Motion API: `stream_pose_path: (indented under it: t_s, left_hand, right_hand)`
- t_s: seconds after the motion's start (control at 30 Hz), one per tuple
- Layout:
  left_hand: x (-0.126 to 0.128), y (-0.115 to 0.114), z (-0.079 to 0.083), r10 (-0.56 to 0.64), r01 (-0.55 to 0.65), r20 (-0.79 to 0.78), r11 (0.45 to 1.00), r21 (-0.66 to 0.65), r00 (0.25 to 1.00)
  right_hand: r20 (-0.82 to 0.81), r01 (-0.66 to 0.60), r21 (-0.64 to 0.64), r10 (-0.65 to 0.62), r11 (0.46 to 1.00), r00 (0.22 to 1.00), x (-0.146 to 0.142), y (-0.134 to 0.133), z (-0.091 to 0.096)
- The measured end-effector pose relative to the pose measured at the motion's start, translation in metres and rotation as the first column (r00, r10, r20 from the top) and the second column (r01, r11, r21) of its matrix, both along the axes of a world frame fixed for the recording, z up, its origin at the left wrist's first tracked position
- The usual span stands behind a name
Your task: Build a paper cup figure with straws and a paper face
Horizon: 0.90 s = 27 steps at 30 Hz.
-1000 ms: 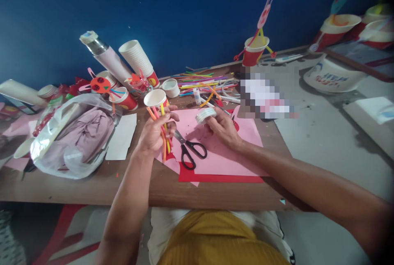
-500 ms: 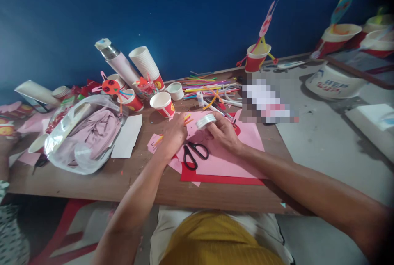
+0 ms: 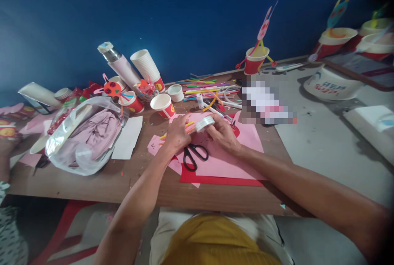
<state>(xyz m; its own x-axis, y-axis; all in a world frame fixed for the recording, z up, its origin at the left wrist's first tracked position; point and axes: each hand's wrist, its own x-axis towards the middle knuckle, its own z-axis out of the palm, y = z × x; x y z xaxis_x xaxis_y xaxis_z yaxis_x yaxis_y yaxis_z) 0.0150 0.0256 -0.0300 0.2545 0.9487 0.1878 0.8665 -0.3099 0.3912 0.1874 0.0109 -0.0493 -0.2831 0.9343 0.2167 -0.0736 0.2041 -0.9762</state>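
Note:
My right hand [image 3: 224, 134] grips a white roll of tape [image 3: 205, 123] just above the pink paper sheet [image 3: 227, 156]. My left hand [image 3: 177, 133] reaches across to the roll, its fingertips at the roll's left side, fingers curled over short yellow and orange straw pieces [image 3: 188, 127] lying under it. Black-handled scissors [image 3: 193, 155] rest on the paper right below both hands. A red and white paper cup [image 3: 164, 105] stands upright on the wooden table [image 3: 147, 183] just behind my left hand.
A plastic bag with cloth [image 3: 89, 133] lies at left beside a white card [image 3: 127, 137]. Stacked cups [image 3: 147, 68], a decorated cup [image 3: 131, 100] and loose coloured straws [image 3: 209, 86] crowd the back edge. A cup figure [image 3: 255, 58] stands far right. Another person's hand [image 3: 6, 150] shows at far left.
My left hand set the cup down on the table, lowered the straw pieces onto the paper and moved right to the tape roll. The right hand stayed holding the roll.

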Motion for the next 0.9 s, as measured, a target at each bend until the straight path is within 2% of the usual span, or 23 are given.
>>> stream_pose_path:
  t_s: [0.17,0.27,0.37,0.43,0.5,0.57,0.67,0.73,0.8,0.9]
  left_hand:
    - [-0.007,-0.004,0.007,-0.056,0.05,0.065,0.994,0.092,0.996]
    - [-0.015,-0.008,0.018,0.007,-0.051,0.227,0.981,0.189,0.974]
    - [-0.02,-0.015,0.03,0.07,-0.152,0.352,0.965,0.212,0.934]
    - [-0.019,-0.025,0.035,0.029,-0.079,0.309,0.986,0.15,0.951]
    - [-0.014,-0.039,0.035,-0.099,0.083,0.206,0.993,0.087,0.974]
    - [-0.009,-0.053,0.032,-0.213,0.211,0.068,0.977,0.028,0.975]
    - [-0.004,-0.068,0.025,-0.241,0.241,0.02,0.971,0.005,0.97]
    - [0.0,-0.07,0.024,-0.222,0.219,0.108,0.975,0.043,0.969]
    - [0.005,-0.066,0.025,-0.173,0.156,0.272,0.984,0.086,0.947]
    - [0.013,-0.056,0.029,-0.009,0.022,0.572,1.0,-0.016,0.82]
  right_hand:
    - [-0.085,0.045,-0.004,-0.045,0.999,0.995,-0.001,-0.001,0.001]
    - [-0.071,0.06,-0.011,-0.061,0.998,0.996,0.0,-0.001,0.001]
    - [-0.046,0.076,0.008,-0.076,0.997,0.996,0.001,-0.001,0.003]
    - [-0.057,0.081,0.013,-0.08,0.997,0.995,0.002,-0.001,0.004]
    - [-0.067,0.08,0.009,-0.079,0.997,0.995,0.001,-0.001,0.004]
    - [-0.067,0.075,0.011,-0.074,0.997,0.995,0.0,-0.002,0.003]
    - [-0.047,0.066,0.035,-0.065,0.997,0.997,-0.001,-0.003,0.001]
    - [-0.018,0.075,0.056,-0.074,0.996,0.997,-0.001,-0.003,0.001]
    - [0.002,0.075,0.071,-0.076,0.995,0.997,-0.002,-0.003,0.002]
    - [0.004,0.047,0.085,-0.048,0.995,0.999,-0.001,-0.003,0.004]
